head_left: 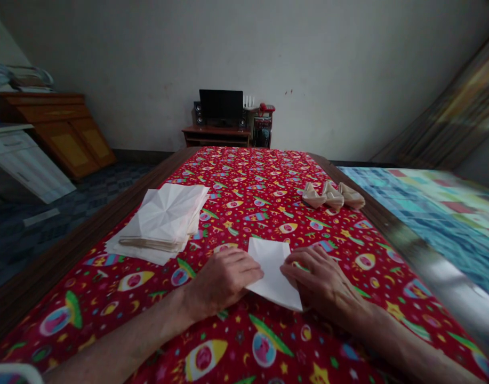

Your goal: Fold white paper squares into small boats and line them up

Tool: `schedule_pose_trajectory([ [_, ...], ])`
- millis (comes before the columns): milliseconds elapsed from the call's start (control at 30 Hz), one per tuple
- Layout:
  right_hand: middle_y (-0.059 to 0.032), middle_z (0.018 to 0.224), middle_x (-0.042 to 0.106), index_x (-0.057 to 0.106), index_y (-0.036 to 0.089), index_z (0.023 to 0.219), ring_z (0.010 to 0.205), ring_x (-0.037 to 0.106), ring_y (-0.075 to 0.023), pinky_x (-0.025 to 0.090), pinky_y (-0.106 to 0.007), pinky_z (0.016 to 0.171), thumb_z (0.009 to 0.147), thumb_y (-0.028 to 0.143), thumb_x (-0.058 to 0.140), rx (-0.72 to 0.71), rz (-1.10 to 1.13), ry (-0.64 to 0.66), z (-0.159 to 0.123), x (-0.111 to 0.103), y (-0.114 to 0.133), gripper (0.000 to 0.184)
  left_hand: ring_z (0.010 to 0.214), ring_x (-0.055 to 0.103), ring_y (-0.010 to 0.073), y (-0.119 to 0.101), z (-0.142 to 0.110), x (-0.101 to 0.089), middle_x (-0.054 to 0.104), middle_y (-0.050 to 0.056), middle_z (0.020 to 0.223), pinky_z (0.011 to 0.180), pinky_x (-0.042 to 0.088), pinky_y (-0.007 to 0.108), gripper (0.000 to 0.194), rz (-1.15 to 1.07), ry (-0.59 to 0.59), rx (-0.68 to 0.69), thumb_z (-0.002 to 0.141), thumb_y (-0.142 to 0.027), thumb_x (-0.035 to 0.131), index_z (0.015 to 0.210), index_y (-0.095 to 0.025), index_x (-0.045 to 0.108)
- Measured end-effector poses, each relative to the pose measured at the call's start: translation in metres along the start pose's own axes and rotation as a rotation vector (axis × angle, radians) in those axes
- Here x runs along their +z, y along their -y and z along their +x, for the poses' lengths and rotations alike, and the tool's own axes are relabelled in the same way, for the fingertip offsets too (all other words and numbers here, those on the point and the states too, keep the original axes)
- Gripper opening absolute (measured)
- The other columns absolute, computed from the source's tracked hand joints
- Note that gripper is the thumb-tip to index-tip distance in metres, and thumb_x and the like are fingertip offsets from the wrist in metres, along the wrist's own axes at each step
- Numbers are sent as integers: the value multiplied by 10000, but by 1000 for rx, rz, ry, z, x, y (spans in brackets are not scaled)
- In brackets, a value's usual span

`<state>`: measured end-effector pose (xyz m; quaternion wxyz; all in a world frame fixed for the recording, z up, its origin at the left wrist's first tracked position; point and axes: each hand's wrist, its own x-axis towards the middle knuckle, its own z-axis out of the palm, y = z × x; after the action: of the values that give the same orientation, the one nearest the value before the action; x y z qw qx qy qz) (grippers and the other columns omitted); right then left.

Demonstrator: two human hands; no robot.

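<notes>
A white sheet of folded paper lies on the red patterned cloth in front of me. Its left edge is pinched by my left hand, with the fingers curled together. On the opposite edge, my right hand has thumb and fingers closed on the paper. To the left rests a stack of creased white paper sheets, with a thinner folded bundle along its near side. At the right sit folded paper pieces, grouped close together in a row.
The cloth covers a long dark wooden table. Beyond its far end stand a monitor and speakers on a small desk. Wooden cabinets are on the left; a bed with a colourful cover adjoins on the right.
</notes>
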<state>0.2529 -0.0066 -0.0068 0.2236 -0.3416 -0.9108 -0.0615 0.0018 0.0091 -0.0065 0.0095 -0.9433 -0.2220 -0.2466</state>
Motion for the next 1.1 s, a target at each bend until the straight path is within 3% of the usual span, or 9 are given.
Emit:
schedule_pose_trajectory([
  [133,-65,817,580,660,186,934,706,493,-163,398,-282,609,838,147,514,24,1,46,-6,0,6,179,860,626,187,0,-1,3,700,39,949,784,447,346,230,-33,17,-43,878,-149,453,985,-190,652],
  [267,-40,736,553,676,192,881,636,485,-131,360,-222,536,831,90,469,187,175,75,-10,5,5,236,837,628,168,8,-3,11,715,29,900,794,459,315,162,-209,-49,-155,873,-188,530,942,-196,677],
  [433,-30,733,595,639,168,756,628,527,-118,376,-213,559,865,166,472,387,384,98,-10,6,2,199,701,626,145,13,-1,15,698,23,736,657,478,242,141,-383,-136,-384,848,-226,588,801,-187,715],
  [567,-6,712,638,637,179,796,613,557,-119,371,-212,559,888,251,474,519,461,103,-6,10,0,201,650,629,133,10,4,13,694,1,710,611,460,220,117,-388,-113,-587,817,-231,618,763,-187,712],
  [667,15,598,586,584,174,676,516,495,-99,306,-217,500,904,345,463,591,391,101,-2,12,1,310,613,627,132,9,9,14,690,-13,679,576,435,216,136,-341,-69,-705,814,-240,608,719,-181,685],
  [767,28,516,507,534,173,604,461,425,-84,246,-228,478,903,367,461,601,270,91,2,13,1,364,636,634,137,8,12,19,694,-33,697,591,435,222,137,-297,-75,-751,810,-230,599,932,-202,656],
  [900,31,486,471,551,174,598,434,387,-77,204,-241,473,890,386,476,598,159,143,7,13,-1,369,627,620,135,7,14,24,679,-66,706,600,438,229,629,-162,-72,-762,810,-205,587,1382,-247,329],
  [1000,30,470,451,555,176,589,417,354,-76,178,-252,473,893,406,463,620,90,202,10,12,-2,393,599,604,130,5,16,25,664,-62,710,561,416,225,655,-47,-27,-746,826,-209,562,1413,-239,272],
  [1100,21,484,468,557,176,593,438,363,-82,181,-251,483,906,415,439,607,48,226,10,11,-2,411,647,624,144,4,17,25,683,-31,784,585,437,241,534,5,5,-722,846,-218,535,1359,-240,384],
])
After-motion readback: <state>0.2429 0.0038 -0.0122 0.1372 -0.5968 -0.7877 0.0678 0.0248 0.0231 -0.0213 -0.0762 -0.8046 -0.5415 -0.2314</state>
